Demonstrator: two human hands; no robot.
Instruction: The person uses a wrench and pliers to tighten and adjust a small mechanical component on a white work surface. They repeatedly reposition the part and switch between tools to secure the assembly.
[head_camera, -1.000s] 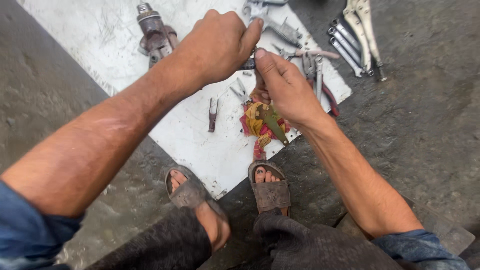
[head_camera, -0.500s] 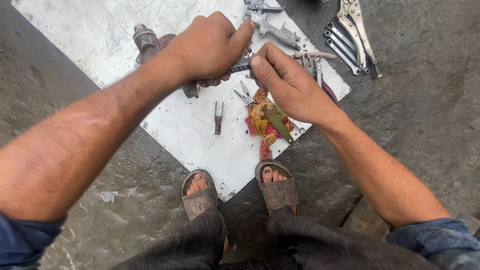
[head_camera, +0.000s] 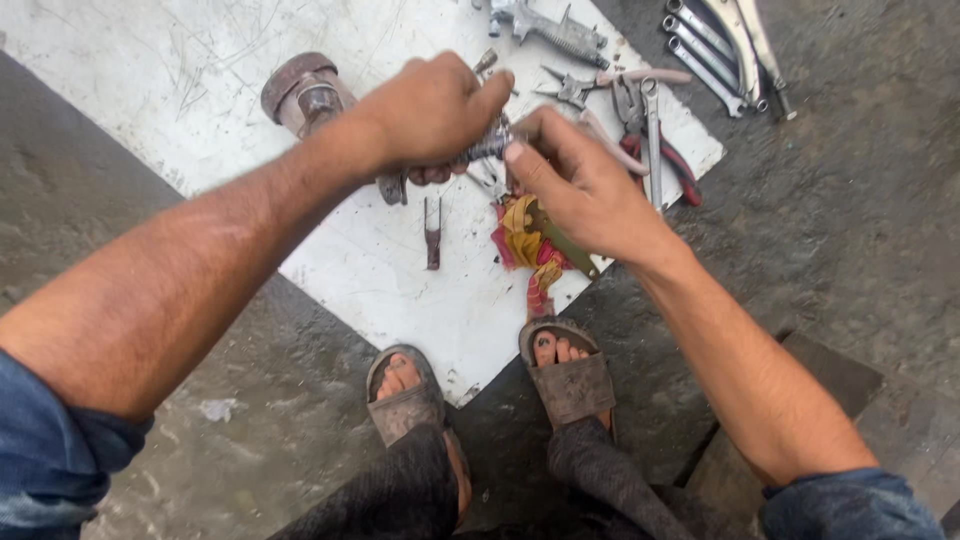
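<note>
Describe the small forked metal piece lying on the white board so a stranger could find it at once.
Start at the scratched white board on the dark floor. Below the left hand, left of the red-and-yellow rag, lies the forked metal piece. It lies alone and upright in the view, short, with two prongs at its top end.

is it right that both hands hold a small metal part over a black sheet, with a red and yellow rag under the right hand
Not quite: the head view shows the sheet is white, not black. Both the left hand and right hand do hold the small metal part, with the red and yellow rag below.
</note>
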